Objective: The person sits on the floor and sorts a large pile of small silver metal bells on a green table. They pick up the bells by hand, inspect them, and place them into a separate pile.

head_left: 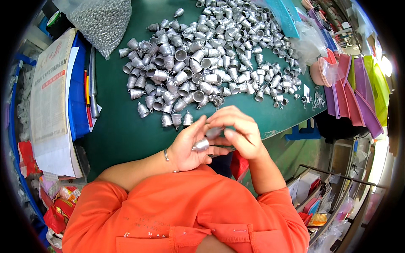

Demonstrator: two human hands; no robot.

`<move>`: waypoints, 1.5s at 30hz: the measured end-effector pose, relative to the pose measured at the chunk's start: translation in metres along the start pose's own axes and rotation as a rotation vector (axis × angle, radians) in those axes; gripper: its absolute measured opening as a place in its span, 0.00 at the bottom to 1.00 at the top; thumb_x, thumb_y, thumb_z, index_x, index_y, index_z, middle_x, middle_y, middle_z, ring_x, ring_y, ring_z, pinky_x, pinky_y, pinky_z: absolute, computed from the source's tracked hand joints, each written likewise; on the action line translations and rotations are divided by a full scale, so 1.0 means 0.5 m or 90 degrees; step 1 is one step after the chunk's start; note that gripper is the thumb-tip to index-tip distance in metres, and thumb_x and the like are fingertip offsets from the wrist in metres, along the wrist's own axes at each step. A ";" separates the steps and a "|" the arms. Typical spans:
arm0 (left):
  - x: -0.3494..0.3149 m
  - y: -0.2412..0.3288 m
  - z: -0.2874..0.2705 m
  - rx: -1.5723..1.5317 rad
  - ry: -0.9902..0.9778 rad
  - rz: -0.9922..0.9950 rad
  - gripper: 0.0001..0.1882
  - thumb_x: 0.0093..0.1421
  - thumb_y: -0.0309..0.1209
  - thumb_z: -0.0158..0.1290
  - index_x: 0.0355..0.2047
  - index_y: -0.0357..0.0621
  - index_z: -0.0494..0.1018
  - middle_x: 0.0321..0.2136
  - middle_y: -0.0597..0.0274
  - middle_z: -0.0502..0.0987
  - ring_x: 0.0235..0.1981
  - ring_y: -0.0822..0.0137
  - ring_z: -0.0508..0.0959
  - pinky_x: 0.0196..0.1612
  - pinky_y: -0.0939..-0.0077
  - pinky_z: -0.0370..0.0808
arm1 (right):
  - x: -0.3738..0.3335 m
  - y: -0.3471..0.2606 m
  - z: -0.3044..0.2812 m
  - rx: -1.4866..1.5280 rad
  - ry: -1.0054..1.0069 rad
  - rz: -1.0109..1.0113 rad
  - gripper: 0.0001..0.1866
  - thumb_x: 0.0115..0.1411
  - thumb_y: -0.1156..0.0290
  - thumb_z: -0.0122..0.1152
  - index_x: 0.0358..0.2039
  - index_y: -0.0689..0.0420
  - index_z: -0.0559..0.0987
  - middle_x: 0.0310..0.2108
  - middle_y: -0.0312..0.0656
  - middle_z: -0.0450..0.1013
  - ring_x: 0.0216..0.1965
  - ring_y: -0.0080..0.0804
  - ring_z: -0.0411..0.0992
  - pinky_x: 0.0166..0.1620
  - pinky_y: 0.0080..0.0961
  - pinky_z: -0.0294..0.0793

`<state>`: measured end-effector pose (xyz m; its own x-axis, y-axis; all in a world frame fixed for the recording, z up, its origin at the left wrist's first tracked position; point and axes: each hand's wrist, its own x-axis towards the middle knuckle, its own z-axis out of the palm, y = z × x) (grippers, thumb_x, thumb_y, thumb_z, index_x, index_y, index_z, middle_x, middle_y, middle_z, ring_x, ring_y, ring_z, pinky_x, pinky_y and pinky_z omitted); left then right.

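My left hand is turned palm up in front of my chest, a bangle on its wrist. It cradles a small silver metal bell against the palm and fingers. Right beside it, my right hand has its fingers bent over a second silver bell, smeared by motion; the two hands partly cover each other. Just past my fingers, a big pile of similar bells spreads over the green tabletop. A few bells lie at the pile's near edge, one of them standing upright.
A clear bag of small silver beads lies at the far left. Nearer stand a blue tray, newspaper and pens. Pink, purple and green bins flank the right side, with a teal plastic basket at the far right.
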<state>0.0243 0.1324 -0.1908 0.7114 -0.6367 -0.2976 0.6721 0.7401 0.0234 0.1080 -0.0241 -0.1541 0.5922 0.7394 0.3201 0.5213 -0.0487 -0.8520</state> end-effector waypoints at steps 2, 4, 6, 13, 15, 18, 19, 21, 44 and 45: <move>0.007 -0.009 -0.047 -0.004 0.048 -0.028 0.17 0.63 0.44 0.40 0.39 0.43 0.67 0.32 0.58 0.73 0.27 0.69 0.75 0.14 0.85 0.64 | -0.008 0.036 0.014 -0.181 0.106 0.062 0.10 0.47 0.79 0.60 0.33 0.61 0.75 0.35 0.45 0.70 0.36 0.40 0.68 0.40 0.30 0.67; 0.009 -0.010 -0.046 0.020 0.071 -0.031 0.12 0.63 0.38 0.42 0.35 0.42 0.68 0.29 0.58 0.72 0.24 0.70 0.71 0.14 0.86 0.61 | 0.009 0.067 0.028 -0.398 0.166 0.059 0.14 0.45 0.72 0.66 0.33 0.60 0.75 0.31 0.42 0.68 0.34 0.41 0.66 0.36 0.32 0.67; 0.007 -0.009 -0.033 0.023 0.097 -0.026 0.09 0.62 0.33 0.44 0.30 0.42 0.69 0.27 0.61 0.71 0.22 0.73 0.69 0.14 0.86 0.61 | 0.002 0.094 0.045 -0.441 0.159 0.088 0.14 0.44 0.72 0.66 0.33 0.58 0.75 0.32 0.42 0.68 0.33 0.41 0.66 0.36 0.32 0.68; 0.005 -0.007 -0.036 0.038 0.087 -0.005 0.10 0.62 0.35 0.44 0.31 0.42 0.69 0.26 0.61 0.71 0.22 0.72 0.69 0.14 0.85 0.62 | -0.004 0.093 0.018 0.085 0.368 0.181 0.07 0.53 0.79 0.59 0.34 0.61 0.74 0.34 0.40 0.72 0.34 0.24 0.71 0.33 0.18 0.71; 0.004 -0.011 -0.038 0.032 0.088 -0.007 0.10 0.62 0.35 0.44 0.31 0.42 0.69 0.27 0.61 0.71 0.22 0.72 0.69 0.15 0.84 0.62 | 0.006 0.077 -0.005 0.300 0.388 0.288 0.07 0.56 0.79 0.56 0.37 0.62 0.74 0.31 0.41 0.74 0.30 0.25 0.74 0.31 0.18 0.75; 0.007 -0.006 -0.046 0.024 0.048 0.009 0.10 0.62 0.36 0.44 0.32 0.41 0.68 0.28 0.60 0.70 0.24 0.72 0.68 0.16 0.83 0.62 | 0.049 0.064 -0.033 0.420 0.311 0.316 0.08 0.57 0.78 0.56 0.37 0.63 0.74 0.32 0.42 0.74 0.31 0.28 0.75 0.30 0.21 0.77; 0.008 -0.004 -0.047 0.019 0.040 0.016 0.10 0.62 0.36 0.44 0.32 0.41 0.68 0.28 0.60 0.70 0.24 0.72 0.68 0.16 0.84 0.62 | 0.065 0.057 -0.039 0.454 0.299 0.328 0.08 0.56 0.78 0.56 0.38 0.63 0.74 0.32 0.42 0.74 0.30 0.29 0.75 0.29 0.24 0.78; 0.008 0.003 -0.046 0.020 0.038 0.024 0.11 0.62 0.36 0.44 0.32 0.41 0.67 0.29 0.59 0.69 0.25 0.72 0.68 0.17 0.84 0.62 | 0.103 0.051 -0.069 0.462 0.259 0.372 0.09 0.56 0.77 0.57 0.38 0.63 0.74 0.32 0.42 0.74 0.29 0.30 0.75 0.29 0.23 0.78; 0.007 0.006 -0.044 0.024 0.034 0.031 0.10 0.62 0.35 0.43 0.32 0.41 0.67 0.28 0.61 0.70 0.24 0.73 0.68 0.17 0.85 0.63 | 0.088 0.072 -0.082 -0.489 -0.136 0.080 0.16 0.41 0.80 0.65 0.34 0.60 0.77 0.35 0.43 0.70 0.37 0.39 0.67 0.41 0.30 0.67; 0.010 0.006 -0.045 0.025 0.033 0.032 0.10 0.62 0.35 0.43 0.32 0.41 0.67 0.28 0.61 0.70 0.24 0.73 0.68 0.17 0.85 0.64 | 0.077 0.078 -0.076 -0.495 -0.117 0.064 0.18 0.37 0.79 0.66 0.33 0.58 0.78 0.34 0.41 0.69 0.39 0.41 0.66 0.42 0.30 0.67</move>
<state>0.0251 0.1365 -0.2136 0.7330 -0.5863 -0.3448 0.6444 0.7609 0.0762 0.1742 -0.0231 -0.1591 0.5836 0.8022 0.1257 0.7896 -0.5245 -0.3185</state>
